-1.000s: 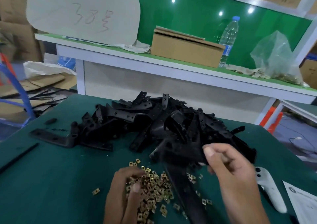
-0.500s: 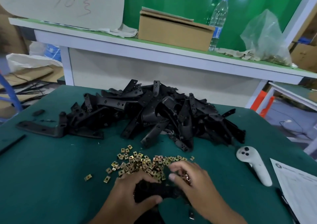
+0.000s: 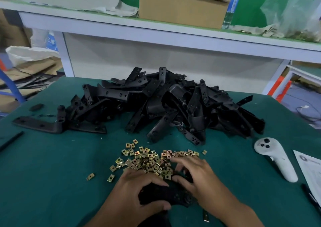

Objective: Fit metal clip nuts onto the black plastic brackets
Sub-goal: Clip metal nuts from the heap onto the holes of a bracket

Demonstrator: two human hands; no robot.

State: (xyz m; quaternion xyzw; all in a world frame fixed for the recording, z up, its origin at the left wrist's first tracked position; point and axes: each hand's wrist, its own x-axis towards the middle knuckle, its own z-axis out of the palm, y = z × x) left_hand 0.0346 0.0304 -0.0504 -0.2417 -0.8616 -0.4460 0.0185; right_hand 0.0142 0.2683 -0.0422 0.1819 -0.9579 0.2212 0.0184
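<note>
Near the front edge of the green table, the left hand curls its fingers and thumb round one end of a black bracket, and the right hand grips the other end, its fingers bent over the part and reaching into the clip nuts. Those brass-coloured nuts lie in a loose scatter just beyond the hands, a few strays off to the left. Behind them, toward the far edge, sits the big heap of black brackets. A white controller lies by the right edge, next to a printed sheet.
</note>
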